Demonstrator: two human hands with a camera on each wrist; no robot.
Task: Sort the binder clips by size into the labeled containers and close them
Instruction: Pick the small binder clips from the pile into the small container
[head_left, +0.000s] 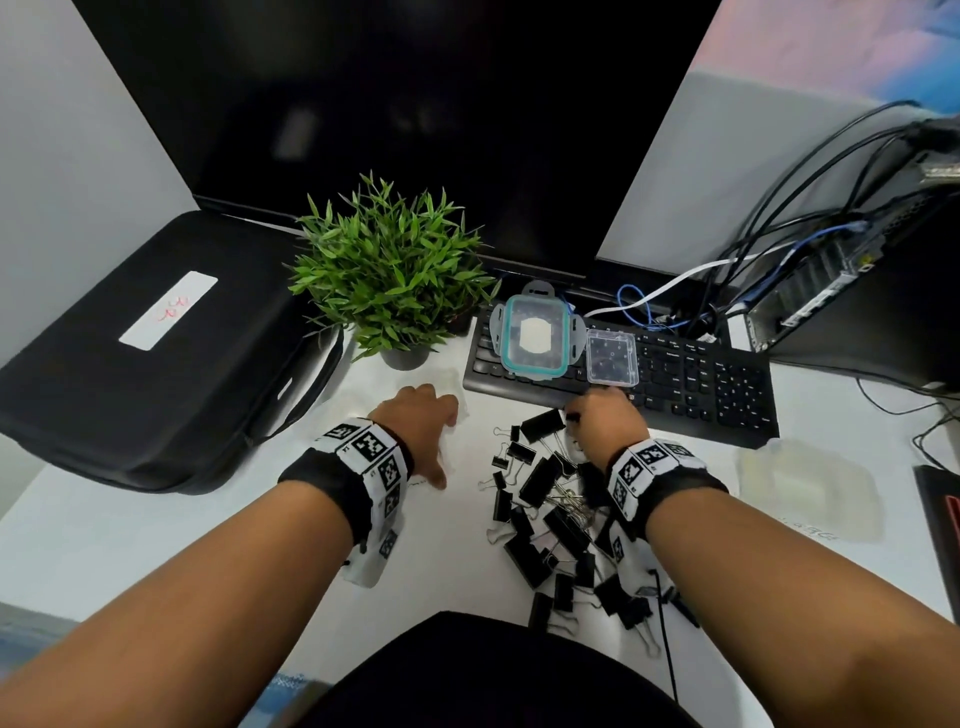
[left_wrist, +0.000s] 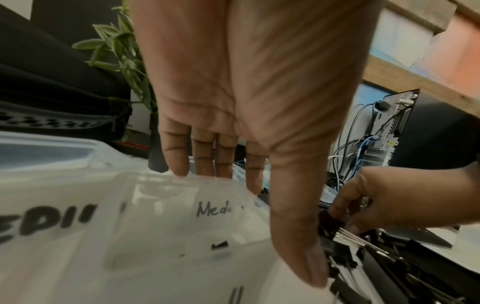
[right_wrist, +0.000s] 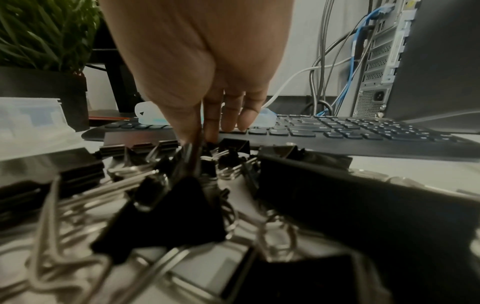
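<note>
A heap of black binder clips (head_left: 550, 509) of mixed sizes lies on the white desk in front of me. My right hand (head_left: 597, 415) reaches into the heap's far edge, beside the keyboard. Its thumb and forefinger pinch one black binder clip (left_wrist: 326, 222). My left hand (head_left: 421, 421) lies over a translucent container (left_wrist: 155, 205) hand-labelled "Medi…". Its fingers (left_wrist: 202, 158) are straight and touch the far rim, and the thumb reaches down the near side. A second translucent container (head_left: 810, 483) sits at the right. A teal-rimmed clear lid (head_left: 535, 338) and a small clear box (head_left: 612, 358) rest on the keyboard.
A black keyboard (head_left: 701, 389) runs behind the heap. A potted plant (head_left: 395, 280) stands behind my left hand, with a black case (head_left: 156, 353) to its left. A computer tower (head_left: 841, 291) and loose cables (head_left: 779, 223) fill the right back.
</note>
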